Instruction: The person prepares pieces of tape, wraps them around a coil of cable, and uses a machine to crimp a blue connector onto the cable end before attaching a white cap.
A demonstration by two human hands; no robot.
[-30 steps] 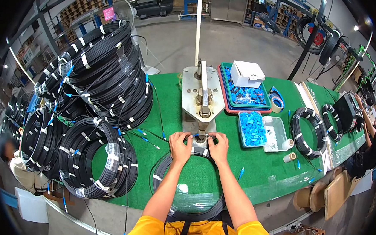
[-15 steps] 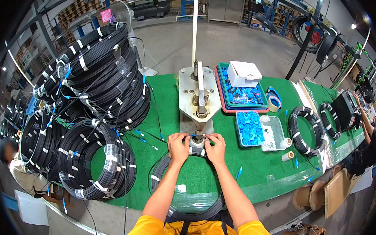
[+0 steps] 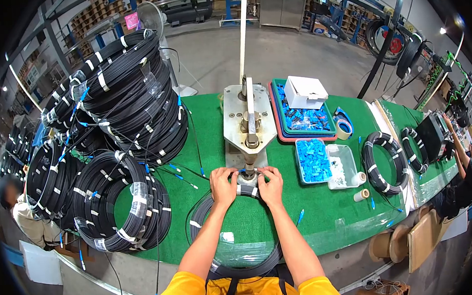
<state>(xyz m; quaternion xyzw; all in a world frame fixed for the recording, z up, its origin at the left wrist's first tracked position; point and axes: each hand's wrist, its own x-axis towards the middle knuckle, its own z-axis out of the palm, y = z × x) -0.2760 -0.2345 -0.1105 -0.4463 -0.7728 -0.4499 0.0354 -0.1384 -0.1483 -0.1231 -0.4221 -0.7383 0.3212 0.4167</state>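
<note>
A metal press [image 3: 249, 117] stands on the green mat, its narrow tip pointing down at a small round base [image 3: 247, 180]. My left hand [image 3: 225, 186] is closed at the left side of this base, thumb and finger pinched together. At the right side, my right hand [image 3: 271, 185] is pinched in the same way. Something small and blue shows between the hands under the tip, but the fingertips hide what each one holds. Below the hands a black cable coil [image 3: 200, 217] with white ties lies flat, its near edge against the yellow shirt.
Tall stacks of black cable coils [image 3: 130, 94] fill the left. To the right are a tub of blue connectors [image 3: 313, 161], a clear tray [image 3: 342, 168], a white box [image 3: 305, 93], tape [image 3: 344, 129] and more coils [image 3: 371, 169]. People sit at both far sides.
</note>
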